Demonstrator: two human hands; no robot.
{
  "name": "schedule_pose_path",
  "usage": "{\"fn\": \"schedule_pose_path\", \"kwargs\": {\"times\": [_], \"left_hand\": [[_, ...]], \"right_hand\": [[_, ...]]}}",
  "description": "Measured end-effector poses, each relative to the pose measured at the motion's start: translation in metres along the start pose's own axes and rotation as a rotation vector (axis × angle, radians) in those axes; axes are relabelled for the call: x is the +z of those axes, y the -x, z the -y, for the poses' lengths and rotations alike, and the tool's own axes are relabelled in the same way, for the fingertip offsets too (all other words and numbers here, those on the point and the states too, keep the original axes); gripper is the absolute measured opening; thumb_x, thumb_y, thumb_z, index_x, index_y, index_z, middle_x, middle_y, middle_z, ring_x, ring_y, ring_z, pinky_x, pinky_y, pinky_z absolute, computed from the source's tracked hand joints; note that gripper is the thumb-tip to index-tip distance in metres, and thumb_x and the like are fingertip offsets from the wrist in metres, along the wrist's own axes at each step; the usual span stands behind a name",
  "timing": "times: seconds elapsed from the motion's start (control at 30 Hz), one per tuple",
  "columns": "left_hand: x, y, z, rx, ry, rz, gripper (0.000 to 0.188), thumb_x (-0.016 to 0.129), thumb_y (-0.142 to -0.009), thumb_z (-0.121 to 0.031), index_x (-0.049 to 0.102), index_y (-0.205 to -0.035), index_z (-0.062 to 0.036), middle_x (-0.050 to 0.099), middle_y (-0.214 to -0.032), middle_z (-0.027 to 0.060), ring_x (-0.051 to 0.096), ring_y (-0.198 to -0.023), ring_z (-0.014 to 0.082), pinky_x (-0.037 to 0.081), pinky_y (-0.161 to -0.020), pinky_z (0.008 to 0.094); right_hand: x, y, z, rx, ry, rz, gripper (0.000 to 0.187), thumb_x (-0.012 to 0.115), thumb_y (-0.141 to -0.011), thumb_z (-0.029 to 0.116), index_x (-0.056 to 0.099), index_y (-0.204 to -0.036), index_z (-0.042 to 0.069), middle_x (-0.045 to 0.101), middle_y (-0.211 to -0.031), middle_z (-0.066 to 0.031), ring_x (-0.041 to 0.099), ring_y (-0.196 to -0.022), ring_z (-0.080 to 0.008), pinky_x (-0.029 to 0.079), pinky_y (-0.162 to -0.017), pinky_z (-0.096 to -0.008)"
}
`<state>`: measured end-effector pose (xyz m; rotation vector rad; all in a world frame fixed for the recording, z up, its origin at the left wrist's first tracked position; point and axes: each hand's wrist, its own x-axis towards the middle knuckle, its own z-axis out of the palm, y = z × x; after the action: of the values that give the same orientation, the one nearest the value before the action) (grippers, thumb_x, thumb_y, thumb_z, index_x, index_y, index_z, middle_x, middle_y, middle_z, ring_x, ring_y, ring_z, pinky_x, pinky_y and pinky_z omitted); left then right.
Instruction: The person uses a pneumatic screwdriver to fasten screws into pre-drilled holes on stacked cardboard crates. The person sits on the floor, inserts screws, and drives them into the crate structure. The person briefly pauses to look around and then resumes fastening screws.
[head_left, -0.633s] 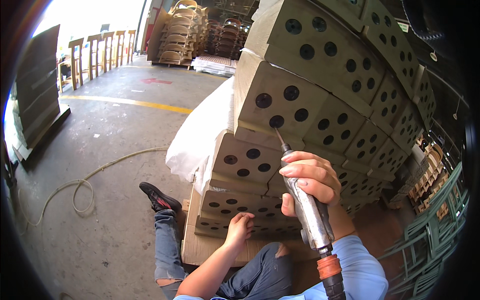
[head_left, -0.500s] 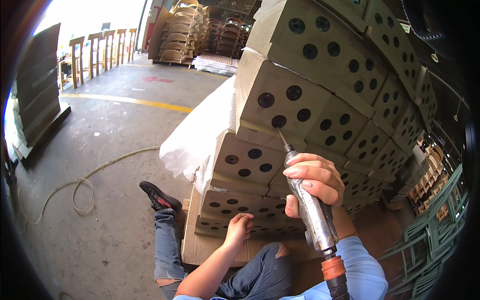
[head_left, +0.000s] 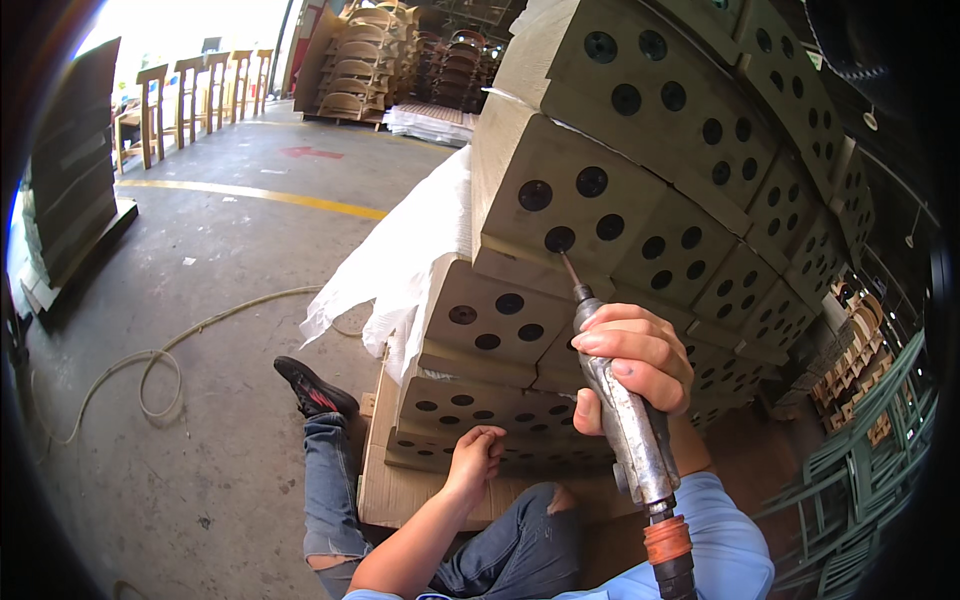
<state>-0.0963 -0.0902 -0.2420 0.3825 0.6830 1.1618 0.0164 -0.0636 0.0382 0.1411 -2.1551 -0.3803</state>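
Observation:
My right hand (head_left: 637, 362) is wrapped round an air screwdriver (head_left: 630, 430) with a worn metal body and an orange collar at its hose end. Its thin bit points up and left, and the tip meets a round black disc (head_left: 560, 239) in the end of a stacked wooden block (head_left: 625, 190). Each block end carries a group of these dark discs. Lower down, my left hand (head_left: 477, 458) is closed with fingertips pinched, in front of the bottom row of blocks (head_left: 450, 412). Whatever it may hold is too small to make out.
White wrapping sheet (head_left: 400, 260) hangs beside the stack, which rests on cardboard (head_left: 425, 500). A pale hose (head_left: 230, 312) loops over the floor at left. Green metal frames (head_left: 860, 470) stand at right; chair parts (head_left: 355, 75) are piled behind. My outstretched foot (head_left: 315, 388) lies left.
The view has shifted slightly. The screwdriver bit remains at the same disc, and my left hand keeps its pinched pose. The loose edge of the white sheet has moved.

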Motion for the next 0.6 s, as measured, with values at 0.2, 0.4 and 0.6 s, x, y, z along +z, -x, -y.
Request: {"fn": "schedule_pose_path", "kwargs": {"times": [0.2,0.4,0.6], "left_hand": [[-0.001,-0.001,0.003,-0.004,-0.011,-0.024,0.017,0.047,-0.106,-0.014,0.062,-0.110,-0.0083,0.052,-0.078,-0.0026,0.037,-0.058,0.0055,0.026,-0.050,0.0221],[-0.004,-0.004,0.007,-0.004,-0.019,-0.015,0.017,0.048,-0.106,-0.016,0.061,-0.112,-0.0085,0.056,-0.080,-0.0008,0.037,-0.058,0.0057,0.026,-0.049,0.0222],[-0.010,-0.008,0.012,-0.015,-0.017,-0.012,0.016,0.046,-0.105,-0.012,0.060,-0.112,-0.0078,0.059,-0.079,0.0003,0.038,-0.056,0.0051,0.026,-0.048,0.0221]], "right_hand": [[0.004,0.007,0.001,0.009,0.005,-0.024,0.049,0.082,-0.080,0.011,0.048,-0.115,0.014,0.069,-0.109,-0.0095,0.072,-0.086,-0.0244,0.065,-0.078,-0.0450],[0.009,0.013,0.001,0.012,0.017,-0.057,0.047,0.082,-0.080,0.012,0.048,-0.114,0.015,0.069,-0.109,-0.0092,0.072,-0.086,-0.0241,0.065,-0.077,-0.0444],[0.010,0.012,-0.006,-0.026,-0.012,-0.067,0.045,0.082,-0.080,0.013,0.049,-0.111,0.015,0.071,-0.106,-0.0088,0.073,-0.085,-0.0234,0.065,-0.076,-0.0430]]}}
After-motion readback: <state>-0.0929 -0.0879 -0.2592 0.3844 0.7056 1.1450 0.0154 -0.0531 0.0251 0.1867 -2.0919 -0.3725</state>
